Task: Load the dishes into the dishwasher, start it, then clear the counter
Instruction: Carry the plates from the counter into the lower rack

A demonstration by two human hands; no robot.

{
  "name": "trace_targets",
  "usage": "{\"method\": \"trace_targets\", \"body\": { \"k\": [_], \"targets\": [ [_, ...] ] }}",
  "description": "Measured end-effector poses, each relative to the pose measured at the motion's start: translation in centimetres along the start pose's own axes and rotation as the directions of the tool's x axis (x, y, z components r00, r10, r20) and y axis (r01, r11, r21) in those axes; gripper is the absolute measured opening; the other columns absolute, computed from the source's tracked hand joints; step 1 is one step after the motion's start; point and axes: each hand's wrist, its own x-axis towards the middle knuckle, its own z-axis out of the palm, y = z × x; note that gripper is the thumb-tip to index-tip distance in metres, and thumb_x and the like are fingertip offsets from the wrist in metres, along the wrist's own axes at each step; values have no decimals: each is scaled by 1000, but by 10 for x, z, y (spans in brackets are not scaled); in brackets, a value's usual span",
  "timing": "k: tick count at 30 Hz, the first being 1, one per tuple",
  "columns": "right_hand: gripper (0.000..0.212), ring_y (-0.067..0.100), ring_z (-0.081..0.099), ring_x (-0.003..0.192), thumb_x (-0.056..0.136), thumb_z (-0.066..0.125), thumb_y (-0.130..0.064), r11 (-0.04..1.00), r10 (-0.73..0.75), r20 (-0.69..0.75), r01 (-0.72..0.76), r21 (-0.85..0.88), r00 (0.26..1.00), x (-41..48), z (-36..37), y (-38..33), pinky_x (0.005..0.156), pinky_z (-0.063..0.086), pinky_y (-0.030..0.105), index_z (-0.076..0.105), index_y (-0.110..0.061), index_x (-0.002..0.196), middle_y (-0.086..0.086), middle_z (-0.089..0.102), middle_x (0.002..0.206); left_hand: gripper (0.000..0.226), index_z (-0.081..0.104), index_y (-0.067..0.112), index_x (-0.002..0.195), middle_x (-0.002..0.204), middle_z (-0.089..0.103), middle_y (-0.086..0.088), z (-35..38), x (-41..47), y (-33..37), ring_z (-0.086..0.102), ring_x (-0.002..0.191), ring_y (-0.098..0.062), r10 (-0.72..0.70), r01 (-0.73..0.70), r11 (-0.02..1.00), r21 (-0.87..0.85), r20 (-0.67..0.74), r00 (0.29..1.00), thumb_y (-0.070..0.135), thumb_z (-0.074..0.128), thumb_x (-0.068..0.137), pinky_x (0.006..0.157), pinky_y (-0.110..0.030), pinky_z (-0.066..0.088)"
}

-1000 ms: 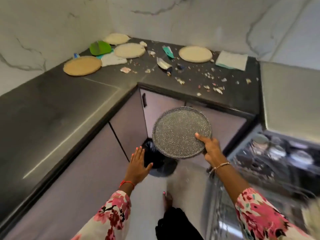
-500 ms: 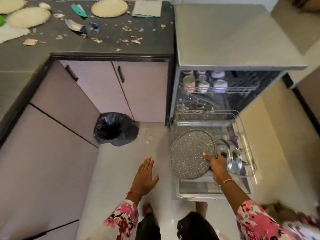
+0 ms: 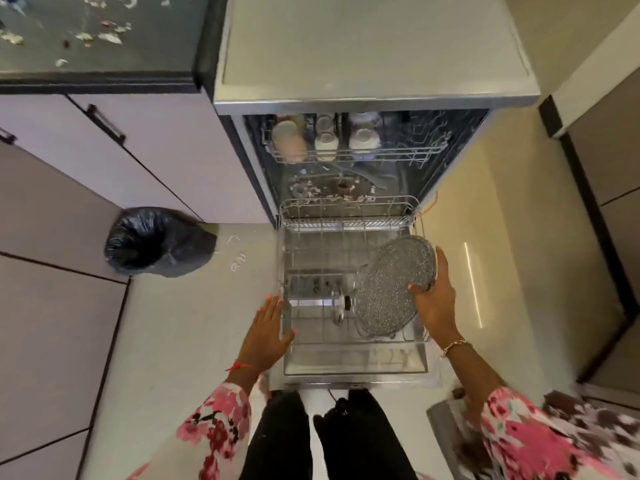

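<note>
Hands low over pulled-out lower rack (image 3: 346,233): left hand (image 3: 268,329) spread flat, touching rack's left edge; right hand (image 3: 435,299) pinching speckled plate (image 3: 388,289), tilted, at rack's right side. Cups (image 3: 325,140) sit in upper rack. Crumbs on worktop (image 3: 104,69) beyond.

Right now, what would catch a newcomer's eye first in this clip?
The speckled grey plate, tilted over the right side of the pulled-out lower rack in the right hand. The left hand rests on the rack's left edge. A black bin bag sits on the floor, left of the dishwasher.
</note>
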Motion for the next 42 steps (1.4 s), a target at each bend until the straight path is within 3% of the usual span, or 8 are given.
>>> {"method": "trace_targets", "body": {
  "k": [6, 10, 16, 19, 25, 27, 36, 42],
  "targets": [
    [76, 51, 57, 90, 89, 52, 7, 975, -145, 99, 160, -156, 984, 71, 8, 15, 80, 51, 53, 17, -21, 150, 35, 60, 102, 71, 1, 8, 150, 159, -7, -8, 24, 53, 1, -10, 147, -19, -20, 19, 999, 29, 13, 1000, 38, 40, 99, 113, -22, -11],
    [62, 25, 51, 53, 86, 52, 9, 934, -108, 169, 158, -320, 980, 118, 35, 38, 60, 51, 36, 38, -16, 141, 16, 54, 62, 70, 1, 8, 150, 159, -8, -6, 48, 91, -17, -17, 143, -13, -40, 40, 999, 17, 44, 998, 39, 39, 99, 112, -21, -12],
    [53, 6, 55, 62, 73, 79, -19, 891, 29, 321, 121, -438, 947, 173, 85, 60, 49, 40, 4, 56, -4, 117, 2, 60, 77, 71, -6, 10, 149, 153, -18, -1, 86, 155, -58, -21, 140, -13, -43, 42, 999, 19, 98, 994, 40, 35, 100, 112, -23, -13],
    [48, 17, 64, 84, 65, 83, -19, 888, 91, 483, 149, -436, 871, 191, 104, 63, 64, 46, 7, 62, -5, 106, 4, 66, 94, 69, -5, 11, 149, 154, -17, -3, 96, 191, -76, -23, 139, -12, -37, 32, 998, 52, 94, 995, 40, 34, 100, 111, -22, -14],
    [24, 31, 64, 76, 81, 69, -35, 396, -323, 292, 409, -822, 900, 217, 135, 47, 65, 33, 28, 72, -12, 88, 13, 69, 78, 70, -1, 6, 149, 158, -11, -11, 112, 254, -106, -11, 146, -24, -46, 46, 996, 72, -8, 999, 23, 44, 98, 116, -30, -7],
    [26, 28, 56, 62, 83, 67, -35, 340, -382, 301, 435, -834, 874, 226, 143, 44, 62, 29, 24, 72, -10, 79, 9, 60, 64, 76, -4, 3, 148, 157, -12, -16, 116, 268, -114, -11, 146, -29, -81, 84, 995, 55, -41, 996, 11, 47, 94, 117, -34, -4],
    [21, 5, 33, 44, 91, 54, -13, 725, -400, 269, 482, -492, 876, 256, 189, 54, 41, 29, 9, 48, -8, 71, -1, 41, 54, 73, -7, -8, 146, 156, 2, -27, 131, 307, -133, 23, 142, -36, -234, 236, 970, -63, 39, 972, -19, 36, 88, 114, -38, 28],
    [21, -9, 46, 44, 91, 51, -4, 780, -448, 256, 514, -357, 857, 260, 220, 54, 41, 30, 5, 45, -8, 71, -10, 35, 51, 66, -1, -7, 147, 140, 37, -28, 128, 311, -139, 61, 102, -38, -249, 248, 968, -26, -11, 969, -14, 36, 93, 92, -41, 50]
  ]
}}
